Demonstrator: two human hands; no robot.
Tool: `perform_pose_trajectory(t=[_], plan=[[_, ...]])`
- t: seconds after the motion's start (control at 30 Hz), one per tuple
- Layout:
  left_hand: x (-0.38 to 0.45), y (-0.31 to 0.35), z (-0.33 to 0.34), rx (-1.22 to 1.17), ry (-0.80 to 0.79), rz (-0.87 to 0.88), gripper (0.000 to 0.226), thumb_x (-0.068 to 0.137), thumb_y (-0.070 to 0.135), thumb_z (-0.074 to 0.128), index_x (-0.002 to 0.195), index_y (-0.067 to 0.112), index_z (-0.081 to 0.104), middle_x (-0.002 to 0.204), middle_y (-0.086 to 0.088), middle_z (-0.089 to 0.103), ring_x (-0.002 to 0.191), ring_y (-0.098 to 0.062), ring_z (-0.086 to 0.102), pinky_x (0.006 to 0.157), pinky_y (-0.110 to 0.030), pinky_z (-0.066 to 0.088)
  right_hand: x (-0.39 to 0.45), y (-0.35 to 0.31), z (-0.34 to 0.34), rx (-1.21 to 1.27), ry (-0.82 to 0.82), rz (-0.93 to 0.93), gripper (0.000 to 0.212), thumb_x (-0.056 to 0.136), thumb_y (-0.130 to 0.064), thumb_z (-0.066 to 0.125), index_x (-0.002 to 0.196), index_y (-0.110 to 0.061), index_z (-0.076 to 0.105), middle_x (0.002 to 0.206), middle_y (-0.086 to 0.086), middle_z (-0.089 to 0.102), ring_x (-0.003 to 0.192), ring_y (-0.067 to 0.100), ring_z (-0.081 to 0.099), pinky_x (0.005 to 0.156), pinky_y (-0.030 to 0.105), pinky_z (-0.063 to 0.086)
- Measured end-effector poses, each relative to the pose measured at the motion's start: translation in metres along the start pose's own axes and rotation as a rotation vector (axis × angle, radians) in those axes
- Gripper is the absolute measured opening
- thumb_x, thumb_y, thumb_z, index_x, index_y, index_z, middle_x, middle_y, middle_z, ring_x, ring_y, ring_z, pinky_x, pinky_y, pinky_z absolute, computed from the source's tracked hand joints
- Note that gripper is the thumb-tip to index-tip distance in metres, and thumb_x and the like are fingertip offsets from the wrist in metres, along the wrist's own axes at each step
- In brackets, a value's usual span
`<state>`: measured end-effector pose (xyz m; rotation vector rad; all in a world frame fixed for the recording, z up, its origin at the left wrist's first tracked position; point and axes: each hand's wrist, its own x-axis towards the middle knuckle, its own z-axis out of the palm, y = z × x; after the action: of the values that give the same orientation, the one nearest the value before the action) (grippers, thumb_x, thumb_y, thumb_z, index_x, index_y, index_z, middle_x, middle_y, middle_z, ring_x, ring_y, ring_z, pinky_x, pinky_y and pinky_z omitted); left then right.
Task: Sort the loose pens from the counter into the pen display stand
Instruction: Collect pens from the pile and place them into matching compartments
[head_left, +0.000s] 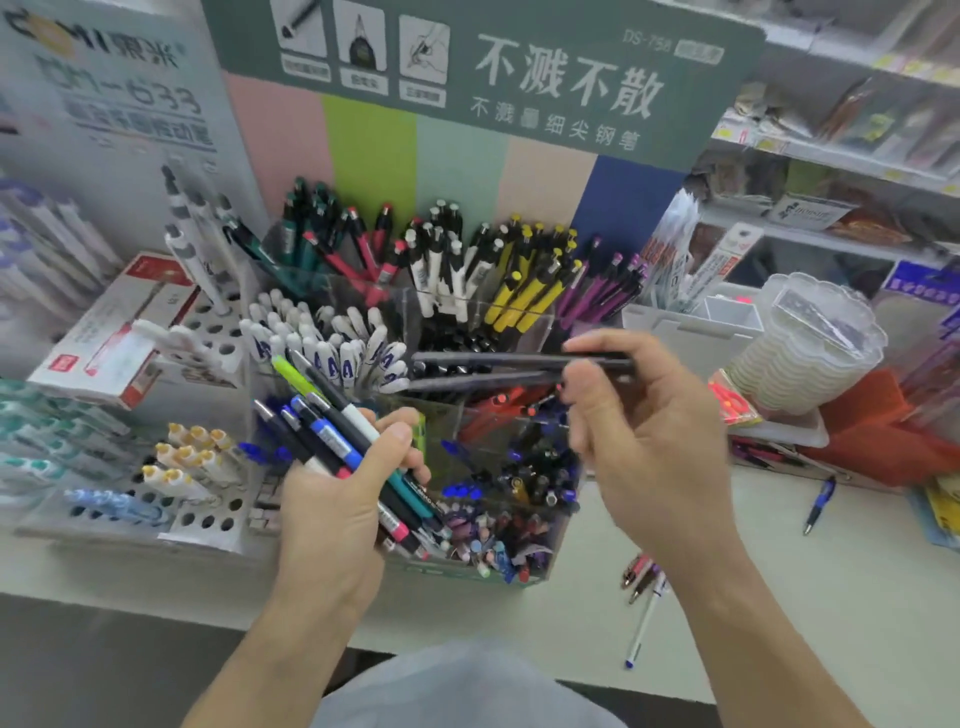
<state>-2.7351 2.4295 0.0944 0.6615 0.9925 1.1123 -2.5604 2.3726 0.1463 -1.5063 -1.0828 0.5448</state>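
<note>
Left hand (337, 499) gripped a mixed pen bundle (332, 431) before the display stand (483, 322); right hand (639, 415) pinched two dark pens (493, 369) above it, light, stiff, slippery, best held mid-barrel.

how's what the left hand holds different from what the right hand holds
The left hand grips a mixed-colour bundle of pens, fanned and pointing up-left; the right hand pinches two dark pens, lying almost level and pointing left. The bundle holds many pens, the right only two. Both are held over the stand.
</note>
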Motion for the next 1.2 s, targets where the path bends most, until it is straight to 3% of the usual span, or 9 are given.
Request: perform_pose_trajectory(t=[0.13,0.3,0.43,0.6,0.7,0.83,0.93,1.07,1.2], plan=[[0.002,0.005,-0.004,-0.031,-0.117,-0.149,0.017,0.080,0.008,0.068,0.094,0.012,0.060,0.065,-0.009,0.059,0.057,-0.021,0.059,0.055,-0.029,0.055,0.034,-0.014,-0.003,-0.348,0.051,-0.331,0.013,0.099,-0.012,0.064,0.109,-0.019,0.068,0.088,-0.008,0.066,0.074,0.005,0.061,0.072,0.017,0.048],[-0.005,0.008,-0.005,0.038,-0.309,-0.160,0.046,0.075,0.004,0.072,0.119,0.012,0.059,0.076,-0.016,0.064,0.057,-0.025,0.059,0.055,-0.037,0.055,0.071,-0.005,0.033,-0.745,-0.462,-0.214,0.017,0.102,-0.018,0.059,0.116,-0.011,0.068,0.111,0.003,0.068,0.100,0.015,0.061,0.092,0.031,0.049],[-0.009,0.010,-0.007,0.072,-0.401,-0.118,0.031,0.075,0.007,0.063,0.094,0.026,0.078,0.081,-0.021,0.067,0.053,-0.026,0.057,0.054,-0.034,0.052,0.071,0.014,0.065,-0.867,-0.499,-0.242,0.029,0.103,-0.028,0.057,0.126,-0.011,0.058,0.121,0.008,0.061,0.105,0.027,0.060,0.087,0.036,0.048],[-0.010,0.014,-0.015,-0.088,-0.530,-0.254,0.053,0.065,0.009,0.074,0.118,0.011,0.066,0.089,-0.023,0.066,0.058,-0.031,0.061,0.051,-0.036,0.054,0.031,0.015,0.055,-0.471,-0.063,-0.375,0.021,0.101,-0.021,0.061,0.118,-0.009,0.061,0.103,0.002,0.057,0.075,0.007,0.051,0.071,0.011,0.040],[-0.012,0.011,-0.019,-0.025,-0.654,-0.354,0.045,0.068,0.016,0.074,0.108,-0.003,0.067,0.074,-0.027,0.062,0.053,-0.030,0.058,0.050,-0.033,0.051,0.008,0.013,0.043,-0.126,-0.310,-0.046,0.018,0.103,-0.023,0.055,0.118,-0.018,0.063,0.090,0.002,0.064,0.072,0.008,0.064,0.067,0.022,0.051],[-0.021,0.002,-0.018,-0.010,-0.714,-0.461,0.039,0.064,0.015,0.074,0.094,-0.009,0.070,0.071,-0.031,0.063,0.053,-0.032,0.061,0.051,-0.031,0.053,-0.008,0.017,0.030,0.117,-0.592,0.372,0.029,0.106,-0.030,0.049,0.105,-0.005,0.064,0.067,0.017,0.055,0.044,0.015,0.046,0.046,0.025,0.037],[-0.029,-0.007,-0.015,-0.001,-0.665,-0.497,0.037,0.059,0.011,0.075,0.092,-0.007,0.075,0.082,-0.037,0.066,0.061,-0.040,0.068,0.055,-0.038,0.058,-0.017,0.024,0.027,0.144,-0.433,0.410,0.026,0.101,-0.029,0.060,0.093,-0.004,0.065,0.064,0.000,0.060,0.045,0.015,0.051,0.046,0.025,0.042],[-0.031,-0.017,-0.019,-0.002,-0.441,-0.496,0.033,0.066,0.006,0.072,0.097,-0.005,0.073,0.089,-0.041,0.065,0.059,-0.042,0.067,0.045,-0.040,0.056,-0.023,0.024,0.033,0.178,-0.163,0.277,0.023,0.102,-0.026,0.054,0.097,-0.006,0.063,0.077,0.006,0.074,0.070,0.024,0.073,0.068,0.037,0.060],[-0.028,-0.023,-0.038,0.000,-0.333,-0.499,0.055,0.058,0.010,0.085,0.103,-0.006,0.058,0.077,-0.035,0.061,0.039,-0.030,0.051,0.035,-0.029,0.043,-0.016,0.017,0.033,0.408,0.084,0.260,0.030,0.097,-0.035,0.046,0.102,-0.007,0.055,0.063,0.006,0.062,0.048,0.027,0.063,0.048,0.034,0.055]])
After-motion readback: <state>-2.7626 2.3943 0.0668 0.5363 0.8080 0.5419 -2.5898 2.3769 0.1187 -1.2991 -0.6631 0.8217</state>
